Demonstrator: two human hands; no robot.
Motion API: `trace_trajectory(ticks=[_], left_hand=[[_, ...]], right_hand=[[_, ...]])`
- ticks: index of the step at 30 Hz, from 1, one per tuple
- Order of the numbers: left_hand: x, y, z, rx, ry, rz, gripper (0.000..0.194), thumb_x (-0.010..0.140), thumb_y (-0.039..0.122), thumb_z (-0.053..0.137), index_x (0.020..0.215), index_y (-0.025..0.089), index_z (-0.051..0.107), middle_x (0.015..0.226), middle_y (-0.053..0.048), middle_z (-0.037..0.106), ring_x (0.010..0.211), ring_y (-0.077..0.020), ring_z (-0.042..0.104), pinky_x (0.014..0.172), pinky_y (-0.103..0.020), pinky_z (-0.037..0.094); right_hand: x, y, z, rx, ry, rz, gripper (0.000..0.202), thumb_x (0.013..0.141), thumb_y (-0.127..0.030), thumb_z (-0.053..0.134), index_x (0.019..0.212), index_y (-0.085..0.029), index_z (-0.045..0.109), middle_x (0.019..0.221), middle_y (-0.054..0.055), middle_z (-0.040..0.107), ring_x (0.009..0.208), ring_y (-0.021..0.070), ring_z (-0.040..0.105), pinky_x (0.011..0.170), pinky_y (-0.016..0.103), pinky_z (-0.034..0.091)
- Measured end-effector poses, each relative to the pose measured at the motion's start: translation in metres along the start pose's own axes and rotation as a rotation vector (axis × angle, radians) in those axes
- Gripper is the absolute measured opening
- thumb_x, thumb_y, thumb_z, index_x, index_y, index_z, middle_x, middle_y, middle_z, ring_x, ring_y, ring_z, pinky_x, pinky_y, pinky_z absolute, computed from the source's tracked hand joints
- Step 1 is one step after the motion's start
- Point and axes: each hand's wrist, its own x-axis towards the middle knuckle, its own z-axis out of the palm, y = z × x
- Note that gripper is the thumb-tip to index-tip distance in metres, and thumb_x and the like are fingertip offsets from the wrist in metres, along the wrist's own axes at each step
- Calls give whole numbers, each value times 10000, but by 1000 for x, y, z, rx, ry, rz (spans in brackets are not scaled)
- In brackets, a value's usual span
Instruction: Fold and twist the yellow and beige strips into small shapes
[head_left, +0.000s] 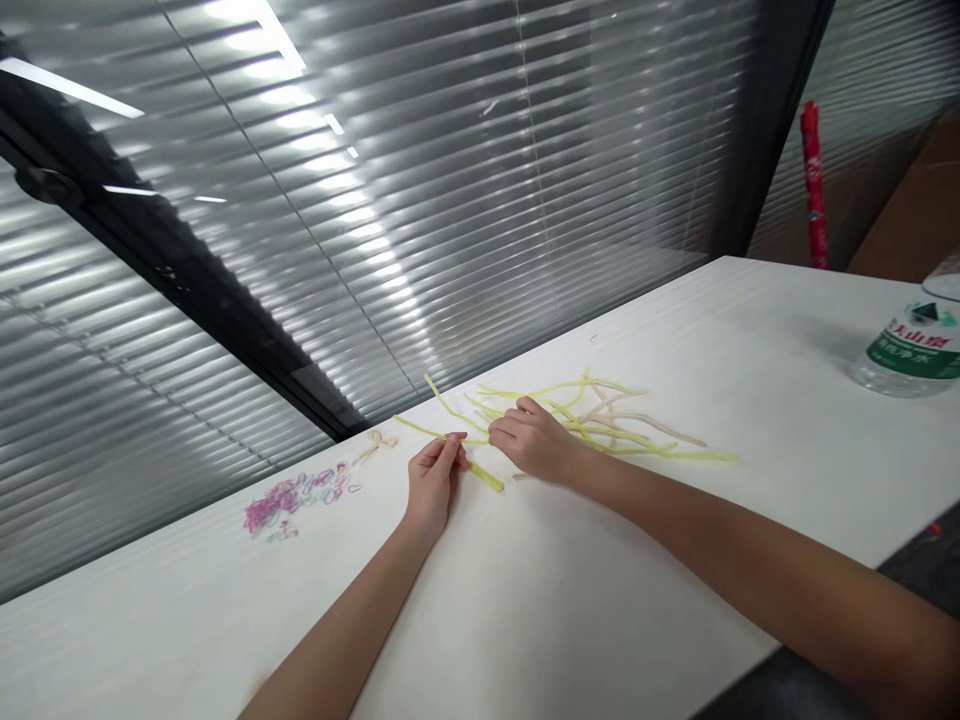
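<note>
My left hand (430, 485) is closed in a pinch on a yellow pipe cleaner (417, 428), whose free end sticks out to the left. The stem runs across a short gap to my right hand (534, 440), where bent fingers close on its other side. Below my left fingers a thicker yellow piece (486, 476) slants down toward the table; its upper end is hidden by the hand. Around and behind my right hand lie several loose yellow pipe cleaners (630, 436) and a few beige pipe cleaners (671, 432), crossing each other.
A beige looped piece (384, 441) lies on the white table (600, 590), left of my hands. Farther left is a pile of small coloured bands (281, 502). A water bottle (911, 345) stands at the right. Window blinds (465, 180) border the table's far edge.
</note>
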Motion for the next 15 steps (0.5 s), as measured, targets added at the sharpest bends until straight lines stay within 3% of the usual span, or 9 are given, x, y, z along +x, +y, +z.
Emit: trace_trajectory(ticks=[10, 15], left_hand=[[0, 3, 0, -67, 56, -23, 276, 647, 392, 780, 696, 138, 682, 725, -19, 618, 589, -81, 498, 640, -249, 393], [1, 3, -1, -108, 56, -31, 303, 644, 371, 789, 828, 155, 684, 704, 6, 618, 580, -80, 524, 619, -236, 390]], right_hand=[[-1, -1, 3, 76, -2, -34, 232, 755, 52, 457, 741, -171, 517, 657, -15, 551, 642, 127, 413, 703, 287, 229], [-2, 1, 5, 101, -2, -44, 198, 739, 25, 493, 746, -172, 506, 674, -16, 553, 651, 124, 408, 712, 288, 234]])
